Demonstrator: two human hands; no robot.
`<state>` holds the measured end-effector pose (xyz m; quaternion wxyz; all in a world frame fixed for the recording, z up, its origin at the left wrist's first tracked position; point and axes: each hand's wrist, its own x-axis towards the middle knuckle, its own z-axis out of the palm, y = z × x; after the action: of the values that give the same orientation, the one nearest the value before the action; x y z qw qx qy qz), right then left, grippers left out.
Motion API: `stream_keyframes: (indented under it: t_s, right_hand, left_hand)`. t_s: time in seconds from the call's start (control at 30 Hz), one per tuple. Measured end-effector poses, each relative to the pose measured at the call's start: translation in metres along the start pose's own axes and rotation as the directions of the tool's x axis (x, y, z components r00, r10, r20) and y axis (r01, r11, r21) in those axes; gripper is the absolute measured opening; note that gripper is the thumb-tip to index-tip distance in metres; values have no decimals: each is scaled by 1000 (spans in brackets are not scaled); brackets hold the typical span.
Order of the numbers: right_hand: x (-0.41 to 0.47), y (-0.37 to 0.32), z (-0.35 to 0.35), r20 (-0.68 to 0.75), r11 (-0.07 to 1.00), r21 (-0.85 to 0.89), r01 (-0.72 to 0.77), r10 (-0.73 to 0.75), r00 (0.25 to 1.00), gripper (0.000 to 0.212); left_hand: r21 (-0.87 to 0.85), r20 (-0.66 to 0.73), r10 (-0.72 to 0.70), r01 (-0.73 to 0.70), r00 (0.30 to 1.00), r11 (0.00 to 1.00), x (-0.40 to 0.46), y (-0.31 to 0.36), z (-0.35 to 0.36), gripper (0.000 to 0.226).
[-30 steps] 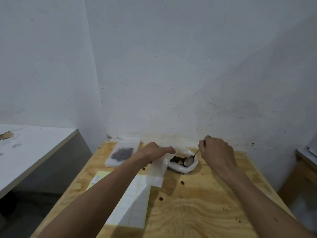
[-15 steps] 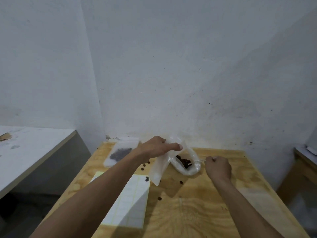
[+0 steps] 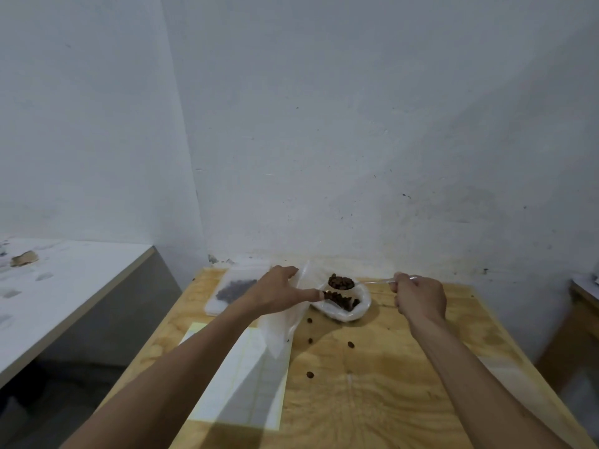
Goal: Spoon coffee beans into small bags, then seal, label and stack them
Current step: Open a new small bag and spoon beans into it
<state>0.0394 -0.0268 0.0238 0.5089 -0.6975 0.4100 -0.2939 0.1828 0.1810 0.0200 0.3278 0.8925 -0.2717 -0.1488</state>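
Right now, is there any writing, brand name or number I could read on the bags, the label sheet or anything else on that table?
None can be read.
label sheet: a pale grid of blank-looking stickers, no print visible.
small bag held by the left hand: clear plastic, no writing seen.
filled bag at the back: no label visible.
spoon in the right hand: no marking visible.

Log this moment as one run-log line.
step: spooning | right hand: holds spoon heaped with beans | left hand: holds small bag | loose beans on table
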Motion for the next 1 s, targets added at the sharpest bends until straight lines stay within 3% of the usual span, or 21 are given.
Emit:
stream_keyframes:
  t_s: [0.2,0.3,0.43,0.57,0.67,0.77,0.87,1.0]
  right_hand:
    - [-1,-24,-2,31,995,54,85,-87,996,30]
    - [-10,-39,0,76,974,7,228,-228,971,34]
    - [-19,-52,9,84,857,-138,496,-489,868,41]
    - [-16,-56,7,24,781,-198,593,-601,799,41]
    - [-12,-49,2,0,726,-319,609,-643,766,37]
    - [-10,-26,3,57,631,-498,594,-660,749,35]
    - [-13,-4,12,89,565,-625,538,-634,768,36]
    - [-10,10,19,28,649,-647,400,-504,863,38]
  left_hand:
    - [53,-45,88,-86,995,995,-3,-11,1,84]
    - [40,-31,109,-108,994,993,-10,-2,0,52]
    - [12,-44,91,-90,995,996,-12,6,0,80]
    - [-42,-9,49,-49,999,998,-8,5,-2,70]
    - [-154,20,-18,21,1000,988,-9,1,-3,90]
    - [-285,107,-48,76,993,956,-8,-2,2,91]
    - [-349,141,-49,96,989,932,-11,7,10,62]
    - [-403,99,-75,109,992,908,-11,23,14,49]
